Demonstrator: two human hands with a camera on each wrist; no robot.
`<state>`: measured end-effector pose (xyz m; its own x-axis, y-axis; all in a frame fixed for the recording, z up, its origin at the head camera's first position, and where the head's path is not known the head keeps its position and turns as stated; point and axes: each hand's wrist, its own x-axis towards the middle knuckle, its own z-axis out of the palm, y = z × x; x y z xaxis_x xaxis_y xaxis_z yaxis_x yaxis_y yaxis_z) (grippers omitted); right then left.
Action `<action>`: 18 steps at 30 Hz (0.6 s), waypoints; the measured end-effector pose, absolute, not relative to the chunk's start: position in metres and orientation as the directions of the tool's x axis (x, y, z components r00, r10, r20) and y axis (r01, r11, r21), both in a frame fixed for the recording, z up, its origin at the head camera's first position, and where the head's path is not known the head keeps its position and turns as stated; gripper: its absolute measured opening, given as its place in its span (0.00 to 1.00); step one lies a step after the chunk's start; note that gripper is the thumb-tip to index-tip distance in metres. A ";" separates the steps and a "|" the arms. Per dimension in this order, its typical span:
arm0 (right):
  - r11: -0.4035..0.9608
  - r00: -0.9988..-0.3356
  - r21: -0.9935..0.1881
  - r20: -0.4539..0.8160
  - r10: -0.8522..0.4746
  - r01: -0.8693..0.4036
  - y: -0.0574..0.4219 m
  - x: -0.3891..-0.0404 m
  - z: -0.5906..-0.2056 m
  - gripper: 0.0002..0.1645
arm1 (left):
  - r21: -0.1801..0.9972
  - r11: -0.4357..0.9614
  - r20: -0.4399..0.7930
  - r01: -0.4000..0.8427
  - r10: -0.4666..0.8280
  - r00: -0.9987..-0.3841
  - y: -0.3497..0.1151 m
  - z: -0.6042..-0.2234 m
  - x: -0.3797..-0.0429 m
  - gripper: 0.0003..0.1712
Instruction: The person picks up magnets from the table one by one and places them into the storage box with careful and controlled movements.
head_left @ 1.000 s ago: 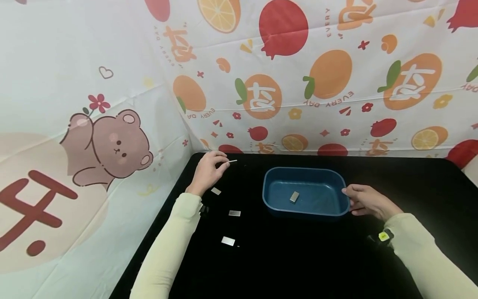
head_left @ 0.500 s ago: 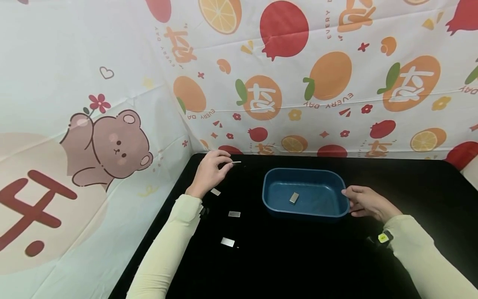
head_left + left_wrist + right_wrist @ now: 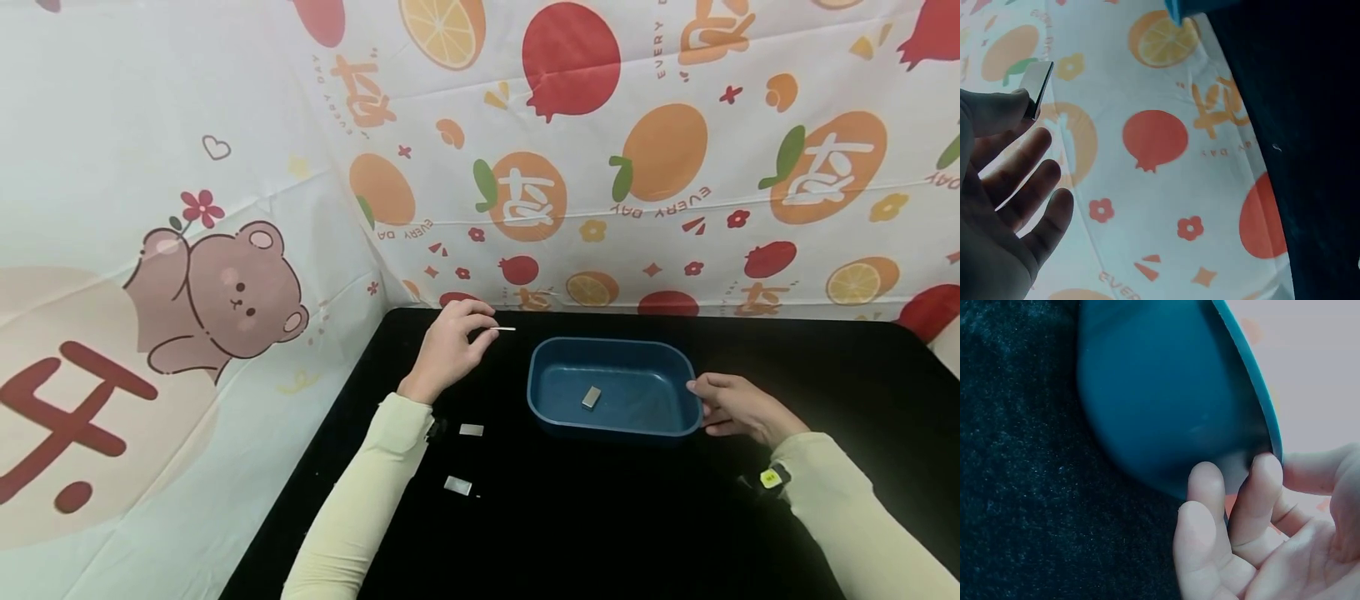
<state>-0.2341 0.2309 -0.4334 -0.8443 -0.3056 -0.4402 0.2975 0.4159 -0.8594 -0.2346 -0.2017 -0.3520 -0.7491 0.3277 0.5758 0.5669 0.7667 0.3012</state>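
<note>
In the head view my left hand (image 3: 452,348) is above the table's far left part. Its thumb and fingertips pinch a thin, flat metal rectangle (image 3: 1037,82), which shows as a narrow light strip from the head. My right hand (image 3: 742,406) grips the right end of a blue plastic tub (image 3: 615,430); in the right wrist view the thumb is on one side of the rim and fingers press the outer wall (image 3: 1154,406). Inside the tub lies a small silvery block (image 3: 591,397), left of the middle.
Two flat silvery rectangles (image 3: 471,430) (image 3: 457,485) lie on the black table (image 3: 600,517), left of and nearer than the tub. A tiny light speck (image 3: 478,497) is beside the nearer one. A fruit-printed cloth (image 3: 570,192) hangs behind the table.
My left hand has moved right toward the tub, carrying the thin metal rectangle. Its wrist now covers another small rectangle seen on the table earlier. The right hand and tub stay in place.
</note>
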 end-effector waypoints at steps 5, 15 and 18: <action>0.412 -0.845 -0.862 -0.438 -0.307 0.296 0.230 -0.233 -0.435 0.18 | 0.310 0.763 0.581 0.568 0.321 -0.748 -0.187 -0.350 -0.236 0.06; 0.409 -0.843 -0.859 -0.446 -0.300 0.308 0.230 -0.233 -0.435 0.18 | 0.275 0.754 0.567 0.597 0.374 -0.734 -0.157 -0.353 -0.238 0.07; 0.407 -0.842 -0.859 -0.448 -0.302 0.311 0.230 -0.233 -0.435 0.18 | 0.237 0.762 0.562 0.602 0.398 -0.725 -0.153 -0.354 -0.237 0.07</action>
